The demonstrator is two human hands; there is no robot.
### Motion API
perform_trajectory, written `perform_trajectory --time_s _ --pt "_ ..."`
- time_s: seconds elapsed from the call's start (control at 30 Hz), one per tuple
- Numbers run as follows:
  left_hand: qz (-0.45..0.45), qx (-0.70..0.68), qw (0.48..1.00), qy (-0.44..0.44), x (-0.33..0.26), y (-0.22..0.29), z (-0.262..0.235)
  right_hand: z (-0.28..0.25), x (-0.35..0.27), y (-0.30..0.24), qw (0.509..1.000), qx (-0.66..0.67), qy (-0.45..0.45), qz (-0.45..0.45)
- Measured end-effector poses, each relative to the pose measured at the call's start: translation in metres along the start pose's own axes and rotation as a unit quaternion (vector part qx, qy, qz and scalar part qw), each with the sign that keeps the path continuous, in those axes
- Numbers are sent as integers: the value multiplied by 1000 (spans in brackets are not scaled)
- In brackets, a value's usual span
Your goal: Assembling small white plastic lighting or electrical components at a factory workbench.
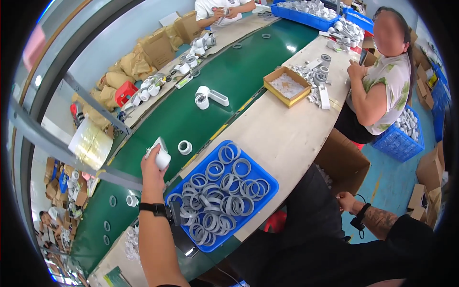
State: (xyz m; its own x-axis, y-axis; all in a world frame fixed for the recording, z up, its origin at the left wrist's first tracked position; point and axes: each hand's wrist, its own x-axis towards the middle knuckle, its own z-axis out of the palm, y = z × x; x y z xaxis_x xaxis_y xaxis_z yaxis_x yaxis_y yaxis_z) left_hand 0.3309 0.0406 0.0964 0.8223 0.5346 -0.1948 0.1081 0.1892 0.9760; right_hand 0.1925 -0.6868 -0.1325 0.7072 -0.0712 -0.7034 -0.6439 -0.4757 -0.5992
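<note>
My left hand (pixel 151 168) is over the green conveyor belt, its fingers wrapped round a white plastic fitting (pixel 163 159) with a round body and an upright part. A short white threaded collar (pixel 185 147) rests on the belt just to its right. Beside my left forearm, a blue tray (pixel 269 187) holds many grey rings (pixel 241 167), heaped loosely. Down at the right, my right hand (pixel 348 203) is beside my dark trouser leg with its fingers curled closed; what they hold, if anything, is hidden.
Further up the belt (pixel 253 62) lies another white fitting (pixel 218 97). A yellow-edged carton (pixel 287 86) of small clear pieces sits on the side table, near heaped fittings. One co-worker (pixel 382 81) is at the right, another across the belt. A metal frame (pixel 119 178) crosses at left.
</note>
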Motion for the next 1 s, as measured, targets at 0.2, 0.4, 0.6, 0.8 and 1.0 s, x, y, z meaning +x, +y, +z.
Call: perform_trajectory --time_s 0.2,0.4,0.6,0.8,1.0 --pt "85 194 967 142 84 -65 -23 -3 -7 -32 998 -51 -3 43" --pt "127 441 858 232 40 -71 -11 -18 43 -41 998 -64 -18 11" --pt "208 289 930 93 -145 -28 -28 -7 136 -43 1000 8 6 -3" --pt "162 405 854 284 -288 -97 -73 44 161 -66 938 44 296 -174" --pt "187 558 762 270 -347 -148 -92 -28 33 -228 968 -119 -128 -180"
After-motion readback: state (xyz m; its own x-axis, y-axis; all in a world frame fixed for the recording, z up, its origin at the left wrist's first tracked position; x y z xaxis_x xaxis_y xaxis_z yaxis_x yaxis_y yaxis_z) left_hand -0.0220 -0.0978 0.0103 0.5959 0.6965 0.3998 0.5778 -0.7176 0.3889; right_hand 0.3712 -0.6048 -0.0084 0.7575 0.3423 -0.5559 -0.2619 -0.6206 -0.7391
